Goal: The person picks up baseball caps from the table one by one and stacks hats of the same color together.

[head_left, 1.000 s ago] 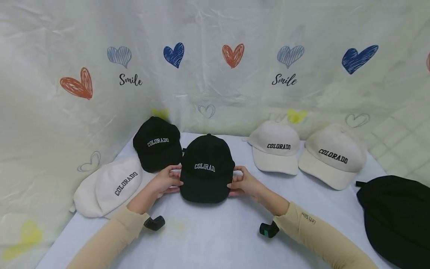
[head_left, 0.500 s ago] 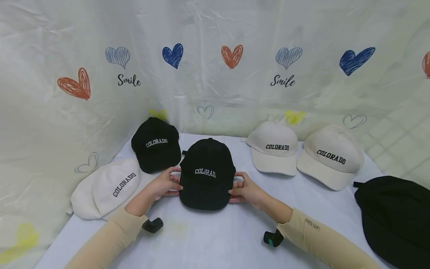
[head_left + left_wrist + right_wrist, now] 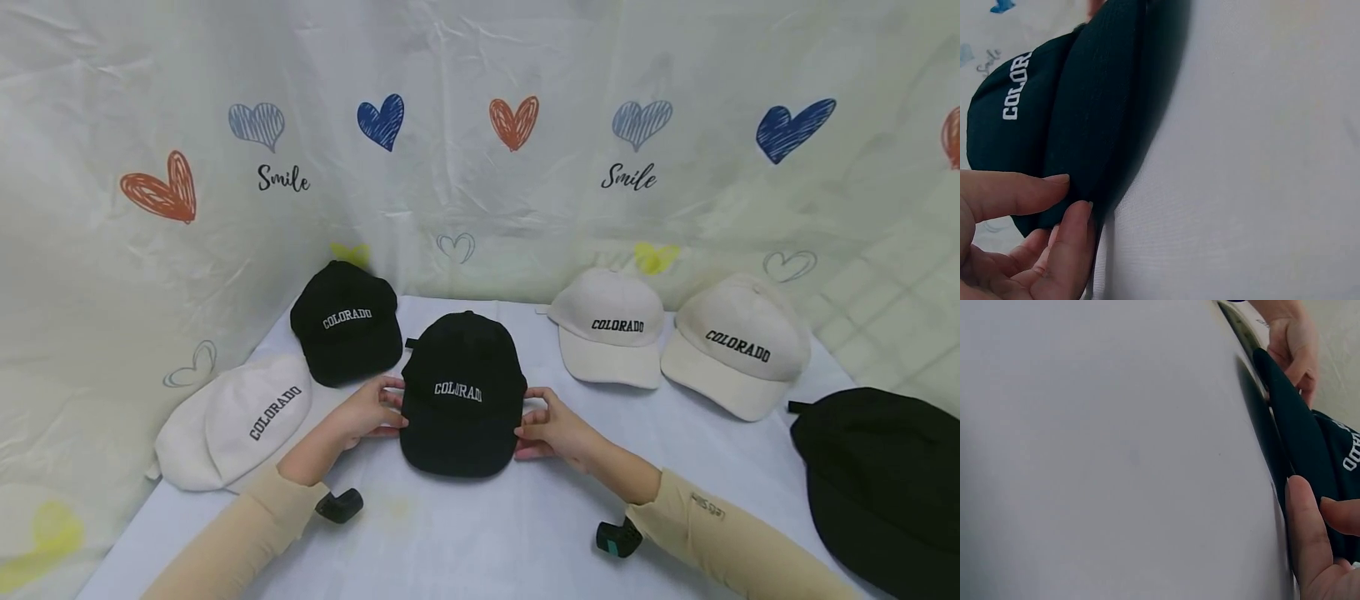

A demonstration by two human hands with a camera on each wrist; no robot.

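- Black cap (image 3: pixel 461 400) sits mid-table (image 3: pixel 495 533), brim toward the person, between a second black cap (image 3: pixel 347 321) and two cream caps (image 3: pixel 609 327).
- Left hand (image 3: pixel 367 410) pinches the brim's left edge between thumb and fingers (image 3: pixel 1054 187); right hand (image 3: pixel 551 425) pinches the right edge.
- Judgement: an even grip on both sides, crown centred, should keep the brim's curve intact.
- Fabric looks matte, finely ribbed; stitched white "COLORADO" lettering; domed crown, stiff curved brim.
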